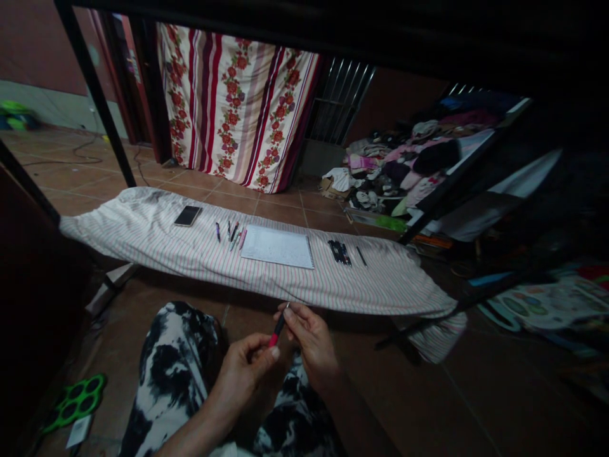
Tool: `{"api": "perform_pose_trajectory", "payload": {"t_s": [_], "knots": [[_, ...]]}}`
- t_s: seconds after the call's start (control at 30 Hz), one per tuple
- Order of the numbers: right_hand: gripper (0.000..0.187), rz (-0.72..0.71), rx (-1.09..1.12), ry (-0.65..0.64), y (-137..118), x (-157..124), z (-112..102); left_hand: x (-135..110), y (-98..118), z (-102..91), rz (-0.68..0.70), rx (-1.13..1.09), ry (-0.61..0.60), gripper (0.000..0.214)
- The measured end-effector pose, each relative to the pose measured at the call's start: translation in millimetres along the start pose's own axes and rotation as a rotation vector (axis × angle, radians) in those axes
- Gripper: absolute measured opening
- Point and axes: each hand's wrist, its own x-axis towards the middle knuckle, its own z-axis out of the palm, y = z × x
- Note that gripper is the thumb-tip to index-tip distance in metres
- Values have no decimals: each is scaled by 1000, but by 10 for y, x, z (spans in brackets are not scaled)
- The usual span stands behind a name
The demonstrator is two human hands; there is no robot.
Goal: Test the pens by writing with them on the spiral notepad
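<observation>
Above my lap, my left hand point(245, 365) pinches the red end of a pen point(278, 328) with a black grip section. At the pen's pale tip, the fingers of my right hand point(309, 339) are closed; whether they hold a separate small part there I cannot make out. Beyond my hands, a spiral notebook point(277, 246) lies open on a striped cloth point(157, 247). Left of it are several pens point(234, 232) and a purple pen point(217, 231). To its right lie several dark pens point(339, 252) side by side and a single dark pen point(361, 256).
A phone point(188, 216) rests on the cloth's left part. Dark metal bars point(98, 95) frame the cloth-covered surface. Behind hangs a floral curtain point(238, 114), with a heap of clothes point(399, 158) to its right. A green object with round dark holes point(76, 401) lies at lower left.
</observation>
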Motion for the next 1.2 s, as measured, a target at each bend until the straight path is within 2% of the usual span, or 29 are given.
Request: {"api": "perform_pose_trajectory", "payload": {"t_s": [0.13, 0.23, 0.4, 0.5, 0.7, 0.9, 1.03, 1.2], "knots": [[34, 24, 44, 59, 32, 40, -24, -24, 75, 23, 17, 36, -75, 42], [34, 27, 90, 101, -14, 58, -42, -49, 116, 31, 23, 58, -76, 48], [34, 29, 171, 200, -98, 88, -96, -87, 85, 35, -100, -42, -100, 50], [32, 63, 193, 208, -89, 94, -125, -86, 34, 29, -122, -67, -115, 47], [31, 66, 159, 194, -91, 72, -141, -46, -41, 15, -132, -75, -27, 44], [33, 49, 119, 235, -65, 89, -148, 14, -149, 8, -1, -14, 82, 37], [32, 41, 90, 258, -30, 116, -156, 38, -224, -8, 102, 138, 159, 28], [32, 37, 102, 272, -58, 106, -121, 57, -280, -57, 182, 326, 237, 28]]}}
